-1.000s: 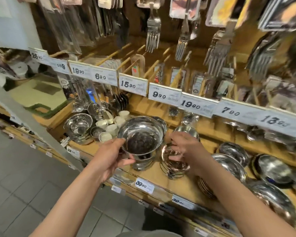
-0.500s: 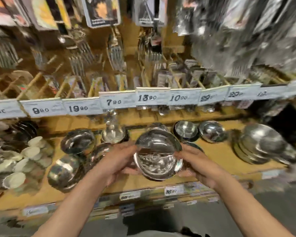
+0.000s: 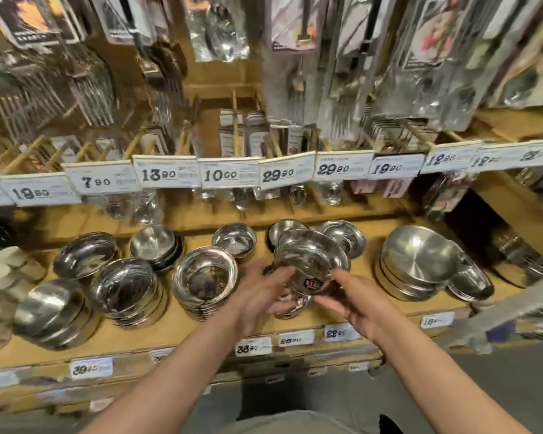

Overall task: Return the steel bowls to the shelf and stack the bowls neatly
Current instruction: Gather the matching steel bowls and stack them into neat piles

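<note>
A shiny steel bowl (image 3: 308, 261) with a dark sticker on its side is tilted above the wooden shelf (image 3: 367, 305), over a small stack of bowls. My left hand (image 3: 261, 292) holds its left side and my right hand (image 3: 355, 303) holds its right side near the sticker. Just left of them stands another stack of steel bowls (image 3: 204, 281), with several more stacks further left. The view is blurred.
A stack of wide matte steel bowls (image 3: 417, 261) stands at the right. Small bowls (image 3: 234, 241) sit at the back. White price tags (image 3: 229, 173) line the rail above, with hanging packaged cutlery (image 3: 298, 23) overhead. Grey floor lies below.
The view has swung further right along the shelf. Both hands have carried the bowl forward and down over the shelf, and it now tilts so its sticker shows.
</note>
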